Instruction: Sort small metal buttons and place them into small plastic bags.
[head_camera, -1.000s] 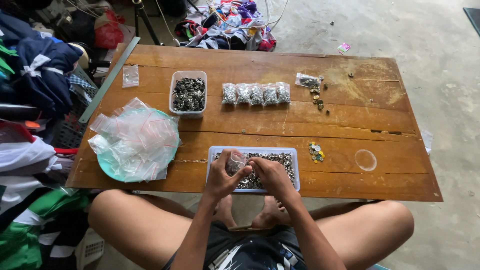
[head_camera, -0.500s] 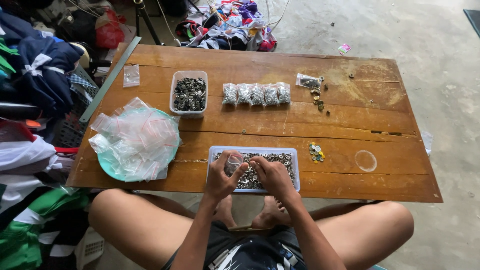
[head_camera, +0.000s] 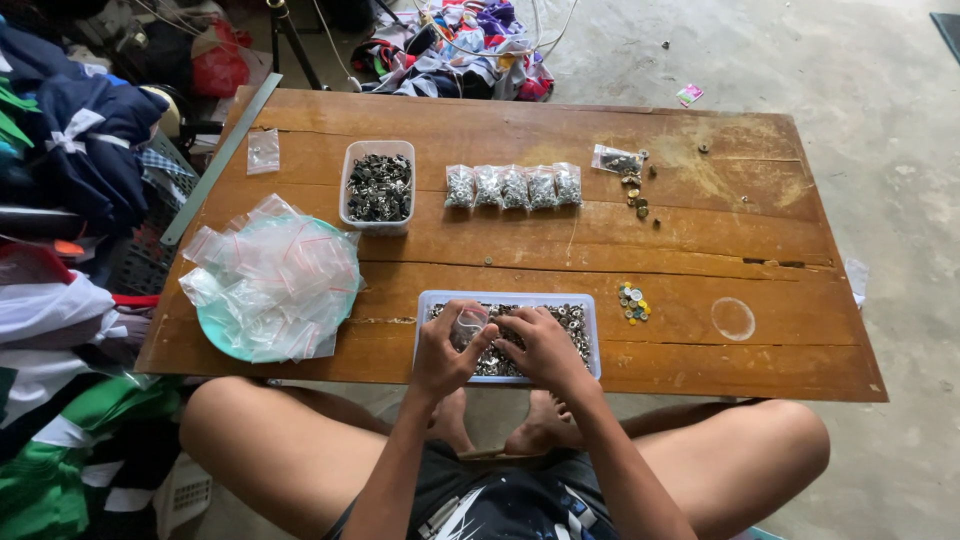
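Note:
A clear rectangular tray (head_camera: 590, 330) full of small metal fasteners lies at the near edge of a low wooden table (head_camera: 700, 240). Both my hands hover over it. My left hand (head_camera: 445, 350) pinches a small clear plastic bag (head_camera: 468, 324) and holds it above the tray. My right hand (head_camera: 540, 345) has its fingers bunched at the bag's mouth, over the fasteners; whether it holds any pieces is hidden.
A teal plate heaped with empty clear zip bags (head_camera: 272, 285) sits at the left. Further back stand a tub of dark metal parts (head_camera: 378, 187) and a row of filled bags (head_camera: 513, 186). Loose buttons (head_camera: 631, 302) and a clear lid (head_camera: 733, 318) lie at the right. Clothes are piled beside the table.
My hands have stayed over the tray, with only slight finger movement at the bag's mouth.

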